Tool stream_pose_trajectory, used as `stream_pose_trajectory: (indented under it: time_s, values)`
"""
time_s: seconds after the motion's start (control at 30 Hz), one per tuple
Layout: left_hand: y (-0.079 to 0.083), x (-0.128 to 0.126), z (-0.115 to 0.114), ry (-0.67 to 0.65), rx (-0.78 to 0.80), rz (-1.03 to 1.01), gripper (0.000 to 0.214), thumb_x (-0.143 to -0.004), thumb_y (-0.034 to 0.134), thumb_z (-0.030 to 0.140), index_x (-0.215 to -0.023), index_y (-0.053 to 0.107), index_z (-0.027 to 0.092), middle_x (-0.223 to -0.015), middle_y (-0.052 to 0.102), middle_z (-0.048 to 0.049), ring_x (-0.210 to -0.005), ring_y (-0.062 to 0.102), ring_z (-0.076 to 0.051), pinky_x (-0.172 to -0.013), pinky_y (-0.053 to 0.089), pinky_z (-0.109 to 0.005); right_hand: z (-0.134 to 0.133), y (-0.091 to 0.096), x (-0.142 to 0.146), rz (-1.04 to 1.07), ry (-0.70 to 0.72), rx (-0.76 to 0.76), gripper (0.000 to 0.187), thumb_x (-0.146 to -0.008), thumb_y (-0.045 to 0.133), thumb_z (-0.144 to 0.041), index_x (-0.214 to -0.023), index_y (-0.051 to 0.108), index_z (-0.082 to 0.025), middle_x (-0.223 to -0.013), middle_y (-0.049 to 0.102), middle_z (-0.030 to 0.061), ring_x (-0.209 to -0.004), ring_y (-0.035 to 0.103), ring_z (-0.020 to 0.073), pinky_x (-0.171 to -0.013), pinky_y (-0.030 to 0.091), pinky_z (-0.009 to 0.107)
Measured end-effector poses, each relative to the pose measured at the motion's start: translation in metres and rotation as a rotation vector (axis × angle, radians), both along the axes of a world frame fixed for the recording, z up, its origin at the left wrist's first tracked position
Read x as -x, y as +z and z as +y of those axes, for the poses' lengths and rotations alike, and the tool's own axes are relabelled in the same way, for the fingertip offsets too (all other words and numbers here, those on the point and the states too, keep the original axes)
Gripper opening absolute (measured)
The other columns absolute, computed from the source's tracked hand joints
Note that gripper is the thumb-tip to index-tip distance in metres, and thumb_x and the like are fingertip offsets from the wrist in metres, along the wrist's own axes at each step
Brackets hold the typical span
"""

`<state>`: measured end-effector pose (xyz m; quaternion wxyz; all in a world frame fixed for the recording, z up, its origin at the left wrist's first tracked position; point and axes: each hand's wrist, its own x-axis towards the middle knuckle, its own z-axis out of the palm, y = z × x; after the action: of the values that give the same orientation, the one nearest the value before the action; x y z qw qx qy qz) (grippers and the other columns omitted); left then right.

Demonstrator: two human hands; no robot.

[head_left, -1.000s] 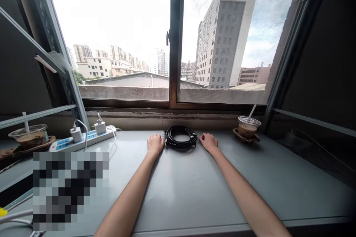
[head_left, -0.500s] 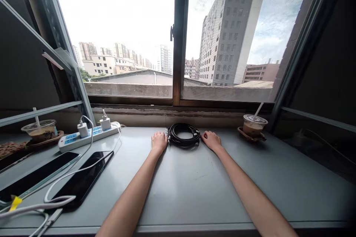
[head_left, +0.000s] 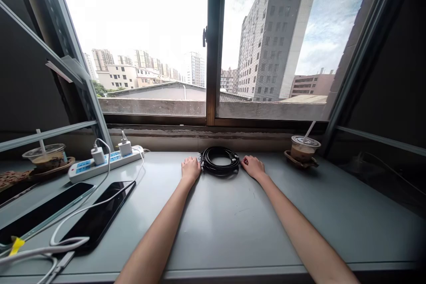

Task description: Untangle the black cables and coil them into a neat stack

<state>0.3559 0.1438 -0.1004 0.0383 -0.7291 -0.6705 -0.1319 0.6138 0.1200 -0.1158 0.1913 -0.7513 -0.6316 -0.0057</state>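
A coil of black cable (head_left: 219,169) lies flat on the grey table, with pale connector ends showing at its left and upper right. Just left of the coil, my left hand (head_left: 191,168) rests palm down, its fingers stretched forward and close to the cable. On the other side, my right hand (head_left: 253,166) lies on the table beside the coil. Its fingers are loosely curled, with a gap between them and the thumb, and I see nothing held there. Both forearms reach in from the near edge.
A lidded drink cup (head_left: 303,148) sits on a brown holder at right; another cup (head_left: 46,156) stands far left. A power strip (head_left: 106,163) holds two chargers. White cables (head_left: 63,217) trail over a black phone (head_left: 100,213). Behind the table (head_left: 229,230) is a window.
The view has shifted very slightly. Both hands and the cable coil stay where they were on the table.
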Motion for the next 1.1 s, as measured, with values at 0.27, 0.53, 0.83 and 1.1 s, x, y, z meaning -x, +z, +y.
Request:
stream_pose_trajectory:
  time_s: [0.27,0.53,0.83,1.1]
  values:
    - [-0.0006,0.0,0.0006,-0.002,-0.005,0.012,0.037,-0.091,0.03,0.023,-0.105,0.062,0.013,-0.114,0.058,-0.0158,-0.109,0.05,-0.027,-0.089,0.037,-0.037,-0.0002,-0.0009,0.0001,0.003,-0.01,-0.004,0.027,-0.089,0.042,-0.038,-0.085,0.062,-0.021,-0.099,0.063,0.0068,-0.093,0.055,0.0204,-0.07,0.037,0.028]
    - [0.0001,-0.0004,-0.0006,0.005,-0.004,0.023,0.033,-0.093,0.033,0.025,-0.104,0.061,0.012,-0.115,0.057,-0.0137,-0.109,0.051,-0.024,-0.09,0.039,-0.038,0.0,-0.0007,0.0011,0.001,-0.018,0.003,0.025,-0.089,0.043,-0.037,-0.085,0.062,-0.021,-0.1,0.063,0.0069,-0.095,0.055,0.0209,-0.071,0.037,0.028]
    - [0.0024,-0.0001,-0.0022,-0.004,0.034,0.024,0.026,-0.09,0.05,0.036,-0.094,0.062,0.014,-0.103,0.061,-0.0074,-0.103,0.055,-0.02,-0.091,0.042,-0.042,-0.0006,-0.0003,0.0009,0.004,-0.018,0.012,0.027,-0.089,0.043,-0.037,-0.088,0.061,-0.018,-0.099,0.062,0.0069,-0.093,0.054,0.0195,-0.074,0.038,0.031]
    - [0.0032,-0.0006,-0.0042,-0.007,0.033,0.008,0.026,-0.09,0.049,0.036,-0.094,0.062,0.014,-0.104,0.062,-0.0076,-0.105,0.054,-0.02,-0.092,0.041,-0.042,-0.0002,-0.001,0.0011,-0.002,-0.023,0.004,0.026,-0.089,0.043,-0.037,-0.086,0.062,-0.021,-0.099,0.063,0.0072,-0.094,0.054,0.0205,-0.072,0.037,0.029]
